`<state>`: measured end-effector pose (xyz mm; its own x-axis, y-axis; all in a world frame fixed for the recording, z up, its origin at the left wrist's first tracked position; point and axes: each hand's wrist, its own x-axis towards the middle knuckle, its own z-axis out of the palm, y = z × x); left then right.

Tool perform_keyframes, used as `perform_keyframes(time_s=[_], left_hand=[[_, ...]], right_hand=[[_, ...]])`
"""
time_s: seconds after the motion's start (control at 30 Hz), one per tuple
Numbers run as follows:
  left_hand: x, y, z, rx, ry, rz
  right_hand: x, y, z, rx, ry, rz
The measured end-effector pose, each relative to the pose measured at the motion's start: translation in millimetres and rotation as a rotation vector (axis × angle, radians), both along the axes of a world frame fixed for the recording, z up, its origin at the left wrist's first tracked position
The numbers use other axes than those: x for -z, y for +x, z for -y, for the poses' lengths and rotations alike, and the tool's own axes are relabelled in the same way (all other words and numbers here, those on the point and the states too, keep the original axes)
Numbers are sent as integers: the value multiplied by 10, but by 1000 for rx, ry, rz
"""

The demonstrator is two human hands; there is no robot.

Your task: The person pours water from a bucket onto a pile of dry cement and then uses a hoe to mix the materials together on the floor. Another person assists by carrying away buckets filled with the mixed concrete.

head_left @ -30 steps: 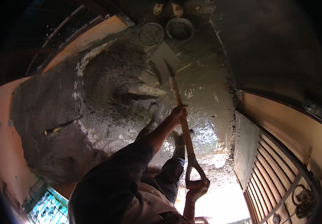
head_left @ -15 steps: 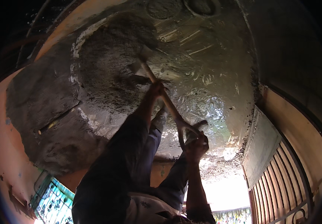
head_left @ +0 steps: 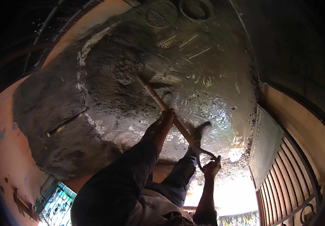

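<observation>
A shovel with a wooden shaft and a forked D-shaped handle slants across the middle of the view. My left hand is wrapped round its shaft about halfway along. At the near end, my right hand grips the handle's crosspiece. The blade lies low at the right edge of a dark, wet-looking mound of mortar or concrete mix; part of its edge is hard to make out in the shade.
Two round pans stand at the far end. A stick lies on grey material at the left. A barred metal gate and an orange wall bound the right side. Wet, shiny floor spreads right of the mound; my foot is on it.
The shovel has been drawn back toward me and to the right, both hands moving with it. Its blade has come from inside the mound to nearer its edge.
</observation>
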<state>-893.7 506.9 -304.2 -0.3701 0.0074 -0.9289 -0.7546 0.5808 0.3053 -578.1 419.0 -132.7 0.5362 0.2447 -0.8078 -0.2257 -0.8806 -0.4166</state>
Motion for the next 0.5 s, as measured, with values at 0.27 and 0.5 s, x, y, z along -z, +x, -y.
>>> perform_keyframes(time_s=[0.27, 0.5], left_hand=[[-1193, 337, 18, 151, 129, -8], [-1811, 820, -1229, 277, 334, 181]], right_hand=[[-1053, 132, 804, 278, -18, -218], [-1286, 155, 702, -688, 524, 715]])
